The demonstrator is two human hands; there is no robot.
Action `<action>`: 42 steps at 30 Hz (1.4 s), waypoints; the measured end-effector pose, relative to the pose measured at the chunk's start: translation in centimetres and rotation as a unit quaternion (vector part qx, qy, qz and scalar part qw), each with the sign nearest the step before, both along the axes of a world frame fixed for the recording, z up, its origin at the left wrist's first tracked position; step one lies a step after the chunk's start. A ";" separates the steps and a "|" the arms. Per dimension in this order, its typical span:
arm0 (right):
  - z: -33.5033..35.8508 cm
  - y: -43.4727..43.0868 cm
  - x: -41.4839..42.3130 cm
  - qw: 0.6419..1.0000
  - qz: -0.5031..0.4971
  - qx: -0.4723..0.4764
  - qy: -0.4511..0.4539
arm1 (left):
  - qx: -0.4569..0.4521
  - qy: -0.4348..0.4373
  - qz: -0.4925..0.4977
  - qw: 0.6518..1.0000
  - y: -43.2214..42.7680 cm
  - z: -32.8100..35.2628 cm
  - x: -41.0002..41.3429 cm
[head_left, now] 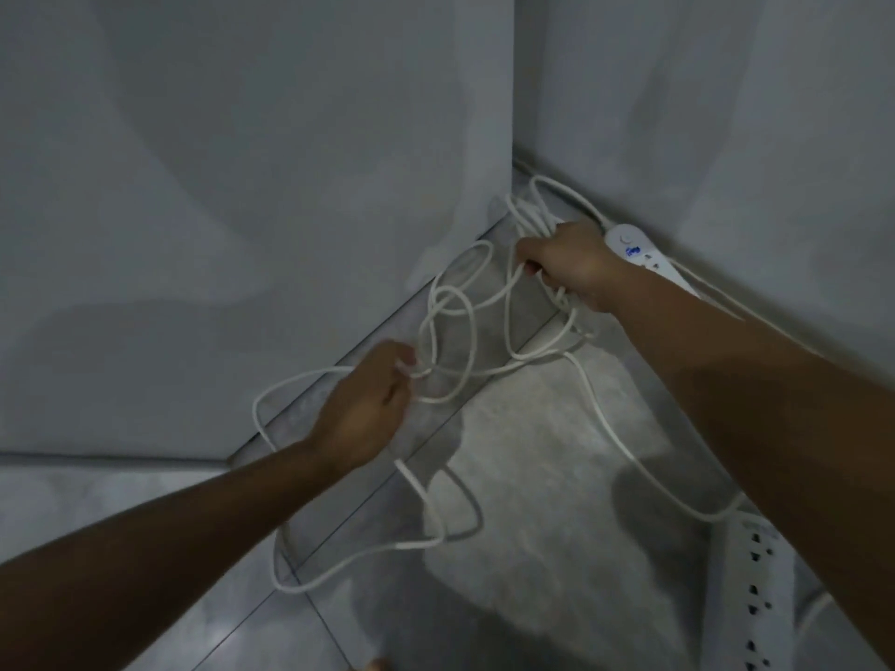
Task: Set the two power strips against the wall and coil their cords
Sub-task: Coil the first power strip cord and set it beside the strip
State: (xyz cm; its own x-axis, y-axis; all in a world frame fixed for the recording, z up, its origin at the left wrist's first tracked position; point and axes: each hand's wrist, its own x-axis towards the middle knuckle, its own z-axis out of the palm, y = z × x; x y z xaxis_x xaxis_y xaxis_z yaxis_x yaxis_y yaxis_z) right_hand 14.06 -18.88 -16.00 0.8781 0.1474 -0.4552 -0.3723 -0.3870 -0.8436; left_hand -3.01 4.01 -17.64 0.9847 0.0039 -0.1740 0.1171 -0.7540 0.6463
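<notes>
Right hand (569, 266) closed around a bundle of several loops of white cord (484, 331), up in the corner of the room; loops stick out beyond the fist toward the corner. Just past that hand's knuckles, first power strip (644, 256) lies on the floor tight against the right-hand wall (726, 113), long axis running along the wall base, switch end pointing toward the corner, its near end hidden behind the right forearm. Left hand (368, 409) lower and nearer, fingers pinching a single strand of the same cord tangle. Between the two hands the cord hangs in loose, crossing loops; more slack droops below the left hand and lies in a wide loop on the floor. One strand runs from below the right hand down toward the second power strip (760, 588), which sits near the right forearm at the lower right, long axis running roughly away from the camera, sockets up. Floor (532, 477) is mottled grey tile with visible seams. Left wall (242, 186) plain pale grey. Light dim.
</notes>
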 end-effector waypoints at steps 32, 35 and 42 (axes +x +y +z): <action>0.3 0.0 -0.6 0.999 0.032 0.011 -0.004 | -0.064 0.100 0.101 0.988 -1.2 -3.1 3.1; 0.3 0.2 -0.9 0.999 0.049 0.021 0.008 | 0.190 -0.132 -0.209 0.950 -2.5 -3.1 3.6; 0.4 -0.7 -0.3 1.000 0.015 0.018 -0.016 | 0.181 -0.256 -0.483 0.817 -4.4 -0.8 0.5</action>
State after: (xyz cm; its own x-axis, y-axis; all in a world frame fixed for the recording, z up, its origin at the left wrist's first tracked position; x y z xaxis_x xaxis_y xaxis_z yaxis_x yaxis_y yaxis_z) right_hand 13.74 -19.62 -15.57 0.8870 0.1893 -0.4213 -0.3341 -0.3669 -0.8682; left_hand -2.56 -0.37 -18.41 0.5011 -0.8593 0.1022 -0.8627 -0.4867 0.1376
